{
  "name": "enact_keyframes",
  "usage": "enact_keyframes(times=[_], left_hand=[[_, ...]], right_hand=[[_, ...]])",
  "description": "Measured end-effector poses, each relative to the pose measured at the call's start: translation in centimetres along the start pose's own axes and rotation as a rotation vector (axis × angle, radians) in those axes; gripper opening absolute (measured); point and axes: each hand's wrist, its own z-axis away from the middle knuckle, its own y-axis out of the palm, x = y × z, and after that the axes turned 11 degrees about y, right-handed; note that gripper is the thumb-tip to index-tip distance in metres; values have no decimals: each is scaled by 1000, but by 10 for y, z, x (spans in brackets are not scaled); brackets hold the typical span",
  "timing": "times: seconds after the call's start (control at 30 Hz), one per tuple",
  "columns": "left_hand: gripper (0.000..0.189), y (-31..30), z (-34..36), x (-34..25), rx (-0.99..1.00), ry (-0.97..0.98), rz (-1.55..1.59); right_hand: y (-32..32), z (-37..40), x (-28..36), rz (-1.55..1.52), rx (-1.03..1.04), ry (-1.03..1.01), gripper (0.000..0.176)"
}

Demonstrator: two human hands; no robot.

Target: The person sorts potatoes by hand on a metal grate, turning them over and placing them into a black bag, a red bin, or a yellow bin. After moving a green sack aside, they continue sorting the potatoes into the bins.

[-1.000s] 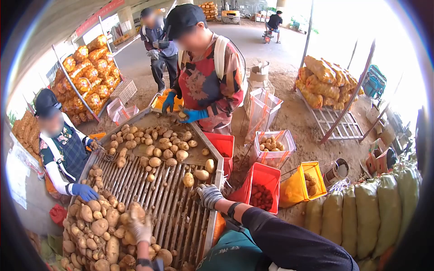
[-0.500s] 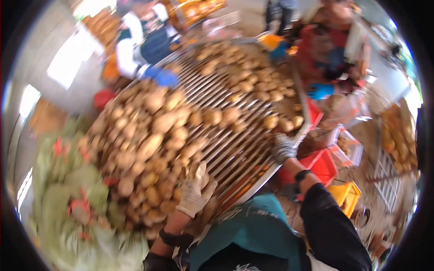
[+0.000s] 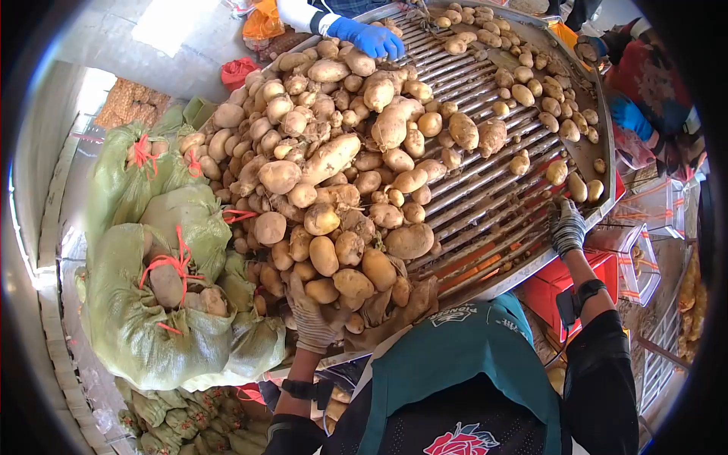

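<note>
A big pile of potatoes (image 3: 324,256) covers the left part of a slatted metal sorting table (image 3: 485,220). At the pile's near edge is my left hand (image 3: 312,322) in a pale work glove, thumb and fingers apart against the potatoes; some fingertips are hidden. My right hand (image 3: 567,230), in a grey striped glove, rests by the table's right near rim with its fingers stretched forward. Just beyond its fingertips lie a few loose potatoes (image 3: 578,187). I see nothing gripped in either hand.
Green sacks (image 3: 163,303) tied with red string crowd the left side. Across the table, a co-worker's blue-gloved hand (image 3: 369,38) touches the pile; another person's blue glove (image 3: 632,116) shows at right. Below the right rim stand a red crate (image 3: 588,284) and clear baskets (image 3: 633,262).
My view has swung left and down toward the pile. My left hand has moved to the pile's near edge, among the potatoes. My right hand stays by the right rim.
</note>
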Motion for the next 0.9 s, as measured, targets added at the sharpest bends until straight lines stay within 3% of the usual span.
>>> enact_keyframes(times=[0.1, 0.23, 0.43, 0.5, 0.53, 0.57, 0.6, 0.63, 0.67, 0.7, 0.73, 0.77, 0.8, 0.87, 0.9], left_hand=[[112, 7, 3, 12, 18, 95, 3], [106, 6, -11, 13, 80, 25, 85], [126, 13, -42, -3, 154, 5, -79], [127, 18, -67, -20, 245, -106, -42], [121, 23, -83, -39, 342, -110, -190], [116, 37, -104, -41, 163, 31, 169], [113, 54, -117, -45, 287, 24, 265], [112, 64, -133, -62, 259, 18, 164], [111, 97, -129, -62, 140, 149, 222], [109, 92, -152, -82, 412, 122, 84], [102, 116, -156, -92, 236, 211, 162], [95, 118, -173, -117, 179, 156, 209], [86, 123, -191, -133, 132, 79, 490], [92, 162, -212, -149, 249, 270, 252], [96, 189, -209, -159, 294, 238, 200]], right_hand=[[4, -1, 1, 10, 10, -5, 27], [5, -3, -2, 45, 15, -10, 29], [1, -1, 3, 75, 21, 15, 32], [6, -4, -1, 73, 21, 19, 32], [7, -5, -3, 75, 21, 23, 32], [4, -3, -3, 73, 18, 22, 32], [1, -1, -1, 70, 12, 9, 32], [-1, 0, 2, 63, 6, -6, 32], [-1, -1, 2, 24, 20, 4, 31], [-2, -3, 3, 14, 13, 7, 31], [-4, -4, 5, 10, 12, 13, 31], [-3, -1, 4, 8, 18, 19, 30], [11, -6, -9, -4, -36, -18, 30], [9, -2, -8, -7, -20, -16, 31], [12, -6, -12, -24, -46, -39, 32]])
